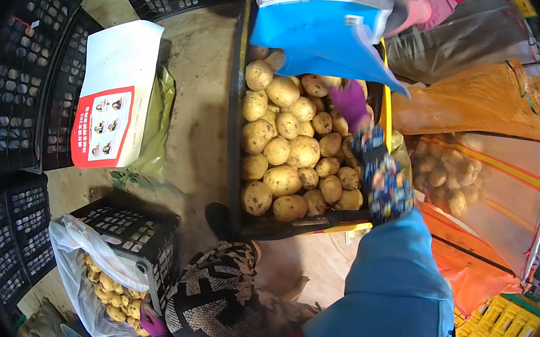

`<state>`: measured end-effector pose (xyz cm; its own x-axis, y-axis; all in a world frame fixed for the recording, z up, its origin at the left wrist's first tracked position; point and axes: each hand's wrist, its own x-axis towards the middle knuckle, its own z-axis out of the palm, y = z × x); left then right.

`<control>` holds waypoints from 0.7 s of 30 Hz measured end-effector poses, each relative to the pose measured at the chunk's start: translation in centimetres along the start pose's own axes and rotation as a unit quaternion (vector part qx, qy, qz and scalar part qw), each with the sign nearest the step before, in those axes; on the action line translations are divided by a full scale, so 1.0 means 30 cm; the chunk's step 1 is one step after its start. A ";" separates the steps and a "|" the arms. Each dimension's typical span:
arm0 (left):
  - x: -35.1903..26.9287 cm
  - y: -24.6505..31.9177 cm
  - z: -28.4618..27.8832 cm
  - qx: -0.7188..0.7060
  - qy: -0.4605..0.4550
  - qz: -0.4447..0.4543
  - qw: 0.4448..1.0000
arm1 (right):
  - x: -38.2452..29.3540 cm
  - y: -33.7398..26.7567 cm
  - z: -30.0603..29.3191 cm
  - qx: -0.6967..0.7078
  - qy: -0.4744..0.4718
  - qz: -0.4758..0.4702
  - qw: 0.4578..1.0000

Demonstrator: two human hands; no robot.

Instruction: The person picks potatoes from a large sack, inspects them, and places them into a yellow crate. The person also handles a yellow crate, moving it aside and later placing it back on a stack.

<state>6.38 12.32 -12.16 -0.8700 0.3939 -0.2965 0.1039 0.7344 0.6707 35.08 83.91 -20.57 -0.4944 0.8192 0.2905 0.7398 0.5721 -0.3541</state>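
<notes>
A large black crate (243, 146) with a yellow edge stands before me, full of large, soil-specked potatoes (303, 151). My right hand (348, 103), in a purple glove, is over the potatoes on the crate's right side. Its fingertips are at a potato under the blue sheet's edge; blur hides whether they grip it. At lower left, my left hand (153, 324), also purple-gloved, is at the side of smaller potatoes (110, 294) in a crate (130, 227) lined with clear plastic film (69, 253). Its fingers are partly hidden, so its hold is unclear.
Another person's gloved hand (408, 8) holds a blue-and-white printed sheet (316, 25) over the crate's far end. Mesh sacks (470, 103) and a sack of potatoes (448, 174) lie right. Black crates (10, 92) and a printed sheet (118, 90) are left.
</notes>
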 end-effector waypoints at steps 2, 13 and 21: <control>-0.029 -0.054 0.010 0.017 0.024 0.004 1.000 | -0.141 -0.242 -0.164 0.160 -0.176 0.166 0.957; 0.073 -0.296 0.020 0.037 0.035 0.065 0.997 | -0.317 -0.235 -0.081 -0.150 -0.182 -0.034 0.971; 0.147 -0.303 -0.129 -0.093 0.070 -0.042 0.992 | -0.435 -0.354 -0.340 -0.215 -0.204 0.182 0.937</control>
<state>-0.26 5.25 -16.94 -0.9317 0.2455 -0.2677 -0.0511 0.6411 0.7658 38.33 66.75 -11.54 -0.2412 0.9545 -0.1752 0.9658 0.2538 0.0532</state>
